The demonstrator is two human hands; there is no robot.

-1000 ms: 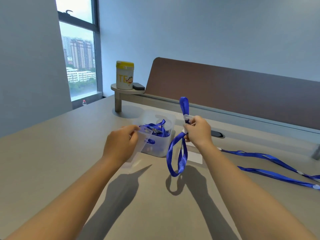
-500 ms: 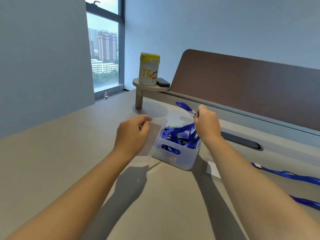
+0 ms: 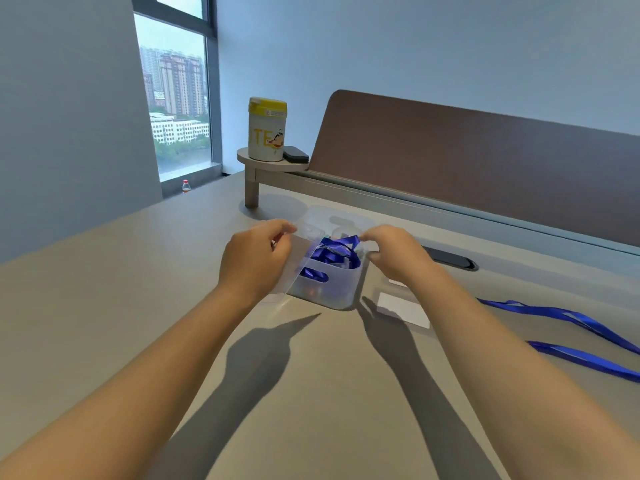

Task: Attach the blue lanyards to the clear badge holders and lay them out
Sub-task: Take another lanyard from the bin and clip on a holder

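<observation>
Since a moment ago my right hand [image 3: 394, 252] has dropped, bringing the lanyard [image 3: 341, 241] end down level with the clear badge holder [image 3: 294, 268]. My right fingertips [image 3: 367, 235] pinch that end; my left hand [image 3: 254, 258] grips the holder's top edge, its long side slanting down toward me. The clip lies just right of the holder's top. Directly behind sits the translucent bin [image 3: 332, 289]; finished lanyards [image 3: 571, 337] lie well right on the table [image 3: 138, 306].
</observation>
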